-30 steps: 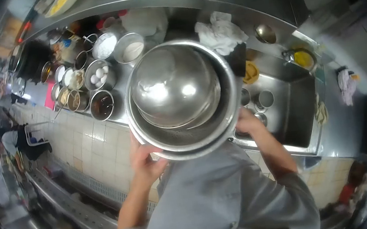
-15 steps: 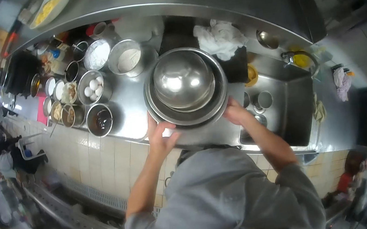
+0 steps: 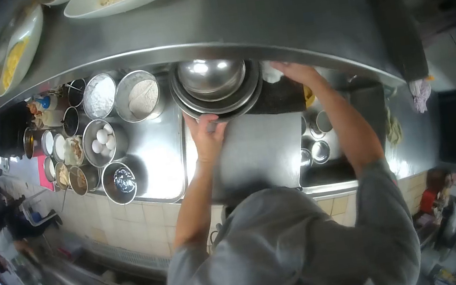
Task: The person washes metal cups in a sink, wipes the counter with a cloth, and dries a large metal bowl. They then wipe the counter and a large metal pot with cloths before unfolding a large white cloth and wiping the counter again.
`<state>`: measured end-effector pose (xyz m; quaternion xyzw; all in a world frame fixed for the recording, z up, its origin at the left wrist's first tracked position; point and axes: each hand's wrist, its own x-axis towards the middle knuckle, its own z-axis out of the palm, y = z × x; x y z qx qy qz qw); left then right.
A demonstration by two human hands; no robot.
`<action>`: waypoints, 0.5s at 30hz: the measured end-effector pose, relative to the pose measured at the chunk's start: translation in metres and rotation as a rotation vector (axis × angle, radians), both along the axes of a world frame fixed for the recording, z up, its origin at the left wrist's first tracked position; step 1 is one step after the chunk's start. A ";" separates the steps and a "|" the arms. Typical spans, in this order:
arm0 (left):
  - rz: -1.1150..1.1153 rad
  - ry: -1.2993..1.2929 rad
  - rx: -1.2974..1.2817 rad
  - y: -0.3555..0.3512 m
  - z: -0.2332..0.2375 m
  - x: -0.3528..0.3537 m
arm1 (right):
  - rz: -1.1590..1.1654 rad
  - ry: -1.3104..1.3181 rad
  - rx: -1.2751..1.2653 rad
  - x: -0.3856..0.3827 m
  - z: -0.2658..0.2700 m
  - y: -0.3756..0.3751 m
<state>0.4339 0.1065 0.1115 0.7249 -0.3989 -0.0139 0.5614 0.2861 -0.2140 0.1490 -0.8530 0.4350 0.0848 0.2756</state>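
Note:
A stack of nested steel mixing bowls (image 3: pixel 225 109), with a domed bowl upside down on top, stands at the back of the counter, partly under the shelf edge. My left hand (image 3: pixel 205 135) is closed on the near rim of the stack, thumb on top. To the right of the stack, my right hand (image 3: pixel 297 72) has its fingers at a crumpled white cloth (image 3: pixel 271 73) and appears to grip it. The shelf edge hides much of the cloth. A dark mat (image 3: pixel 286 98) lies below the right hand.
On the left stand a bowl of eggs (image 3: pixel 99 143), a bowl of white powder (image 3: pixel 99 96), a pot of pale powder (image 3: pixel 143 99) and a pot with dark contents (image 3: pixel 120 183). A steel shelf (image 3: pixel 211 22) overhangs the back. The sink (image 3: pixel 348 169) holds metal cups.
The bowl stack has moved back toward the shelf. My right hand has left its rim and reached to the white cloth, which has shifted backward. The view has tilted.

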 end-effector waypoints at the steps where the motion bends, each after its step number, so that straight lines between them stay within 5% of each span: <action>1: 0.019 -0.009 -0.012 -0.007 -0.003 -0.001 | 0.047 0.011 -0.085 -0.002 -0.022 -0.007; 4: 0.018 0.172 -0.045 -0.026 -0.033 0.000 | 0.116 -0.043 -0.308 -0.022 -0.112 -0.027; 6: 0.067 -0.082 0.035 -0.032 -0.035 0.009 | 0.199 -0.134 -0.316 -0.057 -0.179 -0.066; 7: 0.075 0.012 -0.008 -0.037 -0.032 0.011 | 0.251 -0.217 -0.415 -0.055 -0.191 -0.063; 8: 0.038 0.063 -0.104 -0.042 -0.036 0.019 | 0.231 0.050 -0.373 -0.020 -0.108 -0.031; 9: 0.011 0.063 -0.127 -0.041 -0.040 0.023 | 0.399 -0.298 -0.490 -0.028 -0.119 -0.054; 11: 0.029 0.072 -0.125 -0.037 -0.032 0.024 | 0.451 -0.196 -0.390 -0.011 -0.118 -0.079; 13: -0.027 0.224 -0.126 -0.034 -0.020 0.022 | 0.145 0.008 -0.220 -0.009 -0.104 -0.076; 15: -0.048 0.294 0.001 -0.024 -0.022 0.016 | 0.398 -0.219 -0.278 0.002 -0.079 -0.062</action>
